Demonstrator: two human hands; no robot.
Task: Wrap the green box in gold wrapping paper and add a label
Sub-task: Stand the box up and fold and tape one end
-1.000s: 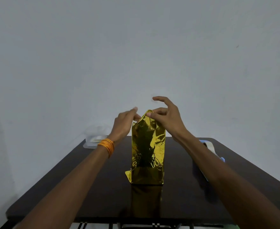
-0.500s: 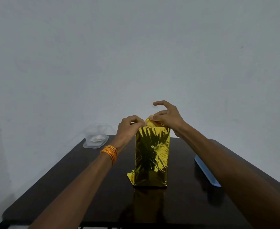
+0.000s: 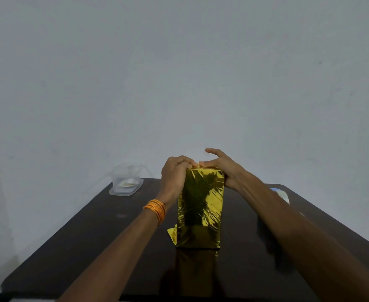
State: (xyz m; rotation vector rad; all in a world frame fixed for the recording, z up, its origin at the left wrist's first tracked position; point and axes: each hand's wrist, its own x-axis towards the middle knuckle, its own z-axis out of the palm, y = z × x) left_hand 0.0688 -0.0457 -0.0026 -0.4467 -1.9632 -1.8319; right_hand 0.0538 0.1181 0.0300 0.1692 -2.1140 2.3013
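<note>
Left of centre: clear plastic tub [image 3: 127,182] sits on the far left corner of the dark table [image 3: 92,247], well apart from the work. Probably parked there to stay out of the way; its contents are too blurred to name.

Centre: left hand [image 3: 175,173], with an orange thread band [image 3: 155,209] at the wrist, has fingers curled over the top left edge of the package, clamping the fold of gold wrapping paper [image 3: 201,208]. I read this as holding the end flap down so it can't spring back.

The green box stands upright mid-frame on the table. It is fully covered and no green shows. The upright pose puts the open end on top, where both hands can reach it. A loose gold tab [image 3: 172,233] sticks out at the lower left corner and isn't tucked yet.

Right of centre: right hand [image 3: 222,168] has its palm against the upper right corner, thumb pinching the paper ridge on top and index finger lifted clear. The two hands meet at the ridge, which looks like creasing the top closure.

Right edge: a blue-white flat item [image 3: 280,194] is partly hidden by the forearm and can't be identified.

Judgement: wrap nearly closed, no label visible.
</note>
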